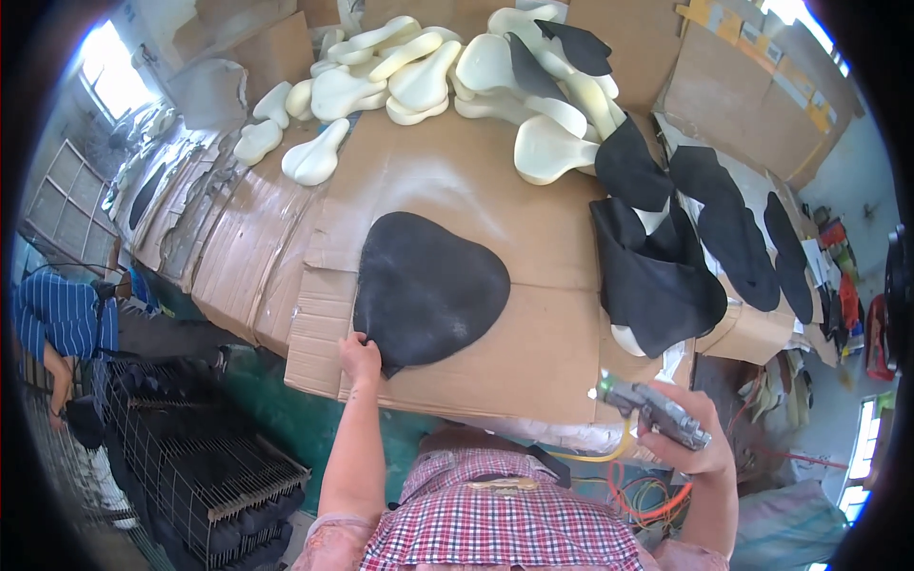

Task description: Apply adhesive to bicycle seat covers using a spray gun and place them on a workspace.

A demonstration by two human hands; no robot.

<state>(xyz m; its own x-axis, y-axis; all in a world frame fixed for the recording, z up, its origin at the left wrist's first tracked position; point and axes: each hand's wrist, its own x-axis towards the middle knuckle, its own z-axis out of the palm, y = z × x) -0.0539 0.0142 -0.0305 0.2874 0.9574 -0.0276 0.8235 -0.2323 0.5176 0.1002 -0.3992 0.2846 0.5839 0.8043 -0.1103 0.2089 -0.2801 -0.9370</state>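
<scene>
"Head view, from the left: what is there?"
"The left hand [361, 361] pinches the near-left edge of a black sheet [433, 290], which lies flat on the cardboard-covered table [557, 352]."
"And farther right?"
"A spray gun [659, 413] is grasped in the right hand [695, 433], apart from the sheet. Beyond it are lying more black pieces [657, 295]."

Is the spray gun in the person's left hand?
No, the right hand holds the spray gun, while the left hand pinches the edge of the black sheet.
</scene>
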